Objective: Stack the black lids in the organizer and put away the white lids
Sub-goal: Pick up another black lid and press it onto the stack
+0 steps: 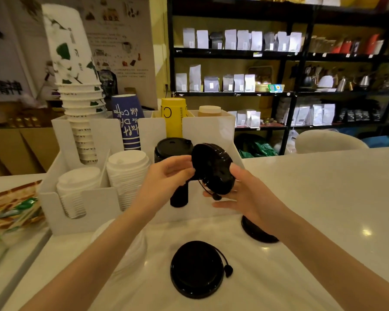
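Observation:
Both hands hold one black lid point(213, 168) tilted on edge in front of the white organizer point(99, 212). My left hand point(166, 176) pinches its left rim; my right hand point(245, 194) cups it from below and right. Behind it a stack of black lids point(172, 148) fills an organizer slot. Two stacks of white lids point(128, 171) point(76, 189) fill the slots to the left. On the counter lie a black lid with a dangling plug point(196, 269), another black lid point(256, 232) partly hidden by my right wrist, and white lids point(119, 243) under my left forearm.
Paper cup stacks stand in the organizer's back row: white-green point(76, 86), blue point(128, 122), yellow point(174, 117). Packets point(13, 212) lie at the left edge. The white counter point(323, 198) stretches right. Black shelves with bags point(278, 63) stand behind.

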`<state>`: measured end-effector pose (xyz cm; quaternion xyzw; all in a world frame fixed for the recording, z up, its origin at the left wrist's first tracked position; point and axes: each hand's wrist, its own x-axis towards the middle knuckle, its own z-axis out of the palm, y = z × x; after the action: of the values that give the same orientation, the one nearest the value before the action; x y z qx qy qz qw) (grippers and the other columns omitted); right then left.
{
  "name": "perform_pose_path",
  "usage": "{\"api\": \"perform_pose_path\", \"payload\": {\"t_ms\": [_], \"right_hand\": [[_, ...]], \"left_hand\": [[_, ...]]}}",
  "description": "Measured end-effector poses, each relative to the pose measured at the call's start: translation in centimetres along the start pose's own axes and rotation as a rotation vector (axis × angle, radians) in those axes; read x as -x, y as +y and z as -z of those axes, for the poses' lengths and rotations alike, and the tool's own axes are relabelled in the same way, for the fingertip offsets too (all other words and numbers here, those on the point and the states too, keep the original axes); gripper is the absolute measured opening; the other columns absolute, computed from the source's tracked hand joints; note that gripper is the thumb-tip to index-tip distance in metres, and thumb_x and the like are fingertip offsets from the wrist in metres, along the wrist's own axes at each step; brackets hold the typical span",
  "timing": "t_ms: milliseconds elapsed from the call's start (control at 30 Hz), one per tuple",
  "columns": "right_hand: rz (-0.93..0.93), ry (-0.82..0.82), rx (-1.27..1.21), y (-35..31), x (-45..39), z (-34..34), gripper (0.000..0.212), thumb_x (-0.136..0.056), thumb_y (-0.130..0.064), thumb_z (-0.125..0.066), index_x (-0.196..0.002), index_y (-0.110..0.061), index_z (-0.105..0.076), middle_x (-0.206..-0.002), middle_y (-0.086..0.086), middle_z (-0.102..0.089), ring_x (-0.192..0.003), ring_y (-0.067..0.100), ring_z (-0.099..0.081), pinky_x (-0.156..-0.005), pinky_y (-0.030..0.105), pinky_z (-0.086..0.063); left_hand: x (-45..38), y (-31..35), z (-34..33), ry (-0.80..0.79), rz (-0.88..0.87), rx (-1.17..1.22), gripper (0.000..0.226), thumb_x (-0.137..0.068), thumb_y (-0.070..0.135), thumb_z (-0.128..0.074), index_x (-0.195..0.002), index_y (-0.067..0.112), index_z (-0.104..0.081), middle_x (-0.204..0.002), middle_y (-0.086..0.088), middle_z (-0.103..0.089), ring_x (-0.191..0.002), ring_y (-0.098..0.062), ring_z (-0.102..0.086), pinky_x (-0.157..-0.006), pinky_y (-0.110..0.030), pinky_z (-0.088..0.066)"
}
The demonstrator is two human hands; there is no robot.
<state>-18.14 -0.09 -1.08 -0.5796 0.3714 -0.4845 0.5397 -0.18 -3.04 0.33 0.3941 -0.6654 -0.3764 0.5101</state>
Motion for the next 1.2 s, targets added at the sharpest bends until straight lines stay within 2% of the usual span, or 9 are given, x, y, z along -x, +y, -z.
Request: {"api": "perform_pose_path", "payload": {"t_ms": [67, 233, 400, 467, 567, 733, 867, 1067, 1200], "right_hand": [[0.064, 0.089, 0.064, -0.8, -0.9, 0.3, 0.028, -0.069, -0.046, -0.056, -0.089, -0.03, -0.065, -0.102, 0.003, -0.069, -0.098, 0.022, -0.066, -0.086, 0.037, -0.052], [0.258, 0.239, 0.472, -2.8, -3.4, -0.2, 0.07, -0.06, -0.05, -0.065, -0.123, -0.025, -0.048, -0.111, -0.011, -0.058, -0.102, 0.005, -0.055, -0.085, 0.018, -0.048], [0.361, 0.169, 0.652, -3.6, -5.7, -1.6, 0.061, -0.066, -0.04, -0.074, -0.118, -0.037, -0.043, -0.106, -0.024, -0.05, -0.099, -0.003, -0.048, -0.077, 0.005, -0.04], [0.338, 0.15, 0.649, -3.3, -6.8, -1.9, 0.07, -0.065, -0.041, -0.075, -0.126, -0.032, -0.041, -0.121, -0.012, -0.051, -0.112, 0.007, -0.047, -0.093, 0.018, -0.038], [0.324, 0.169, 0.618, -2.9, -8.0, -2.4, 0.077, -0.066, -0.035, -0.075, -0.132, -0.025, -0.038, -0.135, -0.003, -0.047, -0.122, 0.014, -0.043, -0.094, 0.024, -0.035], [0.323, 0.193, 0.563, -1.9, -9.2, -2.1, 0.065, -0.068, -0.034, -0.074, -0.126, -0.023, -0.046, -0.125, -0.003, -0.056, -0.114, 0.009, -0.049, -0.088, 0.015, -0.04], [0.315, 0.192, 0.533, -0.9, -10.0, -1.6, 0.064, -0.066, -0.033, -0.075, -0.123, -0.026, -0.049, -0.125, -0.003, -0.057, -0.117, 0.014, -0.05, -0.101, 0.034, -0.043], [0.286, 0.148, 0.536, -0.4, -10.4, -1.8, 0.075, -0.062, -0.047, -0.069, -0.129, -0.027, -0.042, -0.132, -0.006, -0.05, -0.121, 0.011, -0.044, -0.103, 0.032, -0.04], [0.302, 0.141, 0.599, -0.2, -10.1, -1.7, 0.066, -0.07, -0.042, -0.068, -0.129, -0.028, -0.041, -0.123, -0.013, -0.048, -0.112, 0.003, -0.04, -0.084, 0.005, -0.032]], "left_hand": [[-0.5, 1.2, 1.6, 0.027, -0.054, -0.004, 0.032, -0.087, 0.014, -0.047, -0.117, 0.021, -0.055, -0.114, 0.002, -0.063, -0.105, -0.008, -0.059, -0.085, -0.024, -0.05], [-1.1, 3.0, 4.2, -0.029, -0.248, -0.18, 0.053, -0.075, 0.04, -0.052, -0.127, 0.038, -0.041, -0.124, 0.021, -0.05, -0.113, 0.009, -0.048, -0.082, -0.007, -0.043], [-2.7, 3.0, 4.8, -0.022, -0.268, -0.403, 0.074, -0.068, 0.05, -0.058, -0.135, 0.031, -0.033, -0.142, 0.011, -0.041, -0.126, -0.003, -0.038, -0.097, -0.02, -0.035], [-3.4, 2.7, 4.9, -0.016, -0.259, -0.403, 0.071, -0.07, 0.045, -0.058, -0.135, 0.027, -0.036, -0.14, 0.009, -0.044, -0.124, -0.002, -0.04, -0.094, -0.016, -0.035], [-4.3, 1.8, 4.9, -0.004, -0.247, -0.375, 0.061, -0.075, 0.031, -0.063, -0.131, 0.023, -0.04, -0.137, 0.004, -0.048, -0.12, -0.003, -0.042, -0.095, -0.015, -0.036], [-5.5, 0.0, 5.1, 0.014, -0.191, -0.416, 0.053, -0.075, 0.029, -0.065, -0.125, 0.02, -0.049, -0.137, 0.0, -0.048, -0.127, -0.012, -0.042, -0.101, -0.023, -0.035], [-5.9, -0.9, 4.9, 0.027, -0.175, -0.405, 0.049, -0.073, 0.029, -0.066, -0.12, 0.019, -0.054, -0.134, 0.001, -0.052, -0.124, -0.011, -0.045, -0.102, -0.025, -0.036], [-6.1, -0.7, 5.7, 0.0, -0.13, -0.475, 0.048, -0.072, 0.034, -0.067, -0.117, 0.024, -0.056, -0.134, 0.004, -0.051, -0.123, -0.008, -0.043, -0.101, -0.027, -0.034], [-6.0, -0.5, 6.0, -0.061, -0.094, -0.494, 0.047, -0.075, 0.033, -0.064, -0.12, 0.024, -0.054, -0.137, 0.007, -0.047, -0.121, -0.007, -0.042, -0.096, -0.026, -0.035]]}}
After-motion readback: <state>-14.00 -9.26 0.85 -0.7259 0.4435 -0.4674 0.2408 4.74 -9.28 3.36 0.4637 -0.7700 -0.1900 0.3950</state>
